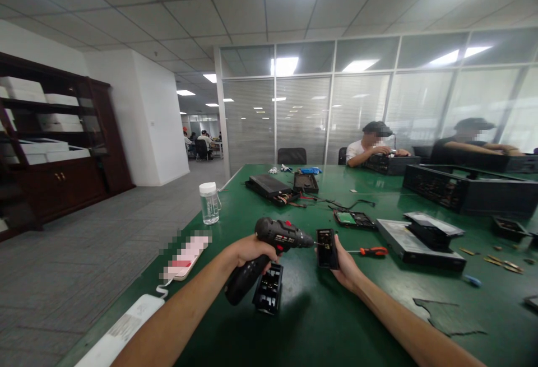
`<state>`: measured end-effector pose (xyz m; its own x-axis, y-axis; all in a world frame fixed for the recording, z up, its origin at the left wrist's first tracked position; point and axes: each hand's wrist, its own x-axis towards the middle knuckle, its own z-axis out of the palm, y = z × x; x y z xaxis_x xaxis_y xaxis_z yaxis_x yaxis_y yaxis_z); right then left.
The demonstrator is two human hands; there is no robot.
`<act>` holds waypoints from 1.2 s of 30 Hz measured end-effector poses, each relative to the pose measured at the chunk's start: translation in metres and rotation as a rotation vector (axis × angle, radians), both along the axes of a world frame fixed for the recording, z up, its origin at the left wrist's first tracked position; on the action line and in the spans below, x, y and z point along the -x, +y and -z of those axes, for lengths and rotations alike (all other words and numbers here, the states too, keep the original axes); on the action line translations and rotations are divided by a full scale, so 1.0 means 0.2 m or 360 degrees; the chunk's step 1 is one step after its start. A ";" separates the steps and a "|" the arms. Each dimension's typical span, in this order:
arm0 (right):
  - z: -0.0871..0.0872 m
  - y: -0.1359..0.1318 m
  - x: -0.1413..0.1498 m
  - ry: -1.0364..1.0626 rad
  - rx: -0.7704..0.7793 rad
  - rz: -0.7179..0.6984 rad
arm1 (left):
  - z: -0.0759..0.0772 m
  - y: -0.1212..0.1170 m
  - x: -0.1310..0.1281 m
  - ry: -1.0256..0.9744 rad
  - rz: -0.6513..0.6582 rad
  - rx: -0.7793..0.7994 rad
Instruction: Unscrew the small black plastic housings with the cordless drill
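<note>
Left fingers [269,251] clamped round the drill [277,233], right fingers [339,250] gripping the black casing [324,258], keep the bit [317,243] square

Green table [311,328], black-and-red drill [279,235]

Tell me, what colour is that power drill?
The power drill is mostly black with small red parts, best seen in the head view.

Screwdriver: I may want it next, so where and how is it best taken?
I'd take the screwdriver by its thick handle, from above: it lies flat, the handle pointing away from the right hand, the thin shaft toward that hand.
</note>
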<state>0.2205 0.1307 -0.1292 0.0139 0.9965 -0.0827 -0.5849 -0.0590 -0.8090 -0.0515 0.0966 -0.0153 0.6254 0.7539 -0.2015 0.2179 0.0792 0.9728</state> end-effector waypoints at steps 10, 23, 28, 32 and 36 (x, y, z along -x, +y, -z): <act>-0.01 -0.01 0.00 -0.0003 -0.0020 -0.0020 | 0.02 0.01 0.00 -0.0012 -0.0011 0.0016; -0.01 -0.01 -0.01 -0.0005 -0.0034 -0.0048 | 0.01 0.00 0.00 0.0021 0.0004 0.0006; -0.01 -0.01 -0.01 -0.0018 -0.0018 -0.0041 | 0.00 -0.01 -0.01 0.0012 0.0010 0.0009; -0.01 -0.01 -0.01 -0.0027 -0.0034 -0.0025 | 0.01 -0.01 -0.01 0.0021 -0.0012 0.0019; -0.02 -0.02 0.00 -0.0001 -0.0019 0.0010 | 0.00 -0.01 -0.02 0.0020 0.0003 0.0009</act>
